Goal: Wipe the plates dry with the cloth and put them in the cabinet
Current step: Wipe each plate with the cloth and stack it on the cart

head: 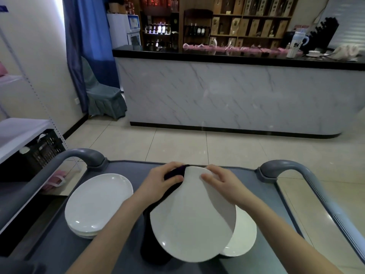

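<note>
Glossy beige tiled floor (197,147) with pale grout lines. Across the far side, long counter (227,95) with white marble-patterned front, black top and black plinth, rounded at the right end. Behind, wooden shelves (254,26) full of boxes, a darker rack of wine bottles (158,29) lit from within, a white cabinet (123,26) beside. Blue curtain (87,36) hanging in the left corner, bright light along its left edge; grey-blue covered chair (102,95) below. Cream wall (39,56) at left, white shelving (17,133) against it, black crate (46,149) underneath

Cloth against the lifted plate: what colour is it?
The cloth is dark purple, almost black; head view.
</note>
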